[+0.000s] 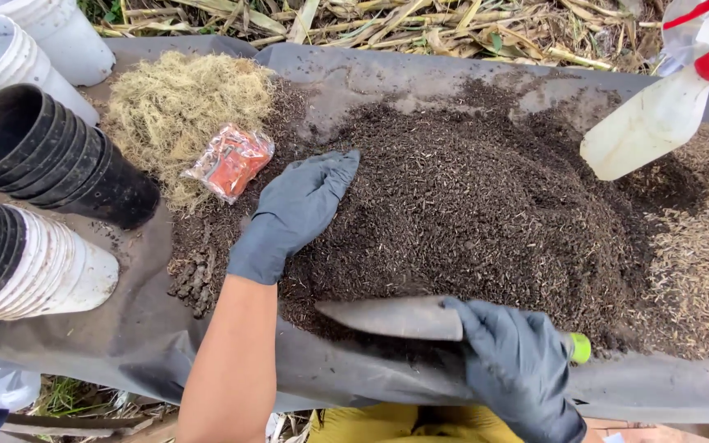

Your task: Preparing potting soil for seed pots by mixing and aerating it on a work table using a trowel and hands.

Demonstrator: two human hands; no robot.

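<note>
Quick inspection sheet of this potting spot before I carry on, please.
Surface: dark sheet, creased, soil-strewn.
Job's things: dark soil heap; trowel lying at its near edge.
Clutter: orange packet, dry fibre pile, nested black pots, white pots, spray bottle, husk pile.
Hands: left hand gloved, flat on soil; right hand gloved, gripping trowel.
Cables: nothing seen.
Surroundings: dry stalks behind.

Both the left hand [297,215] and right hand [519,367] wear dark grey-blue gloves, forearms bare, yellow clothing below.
</note>
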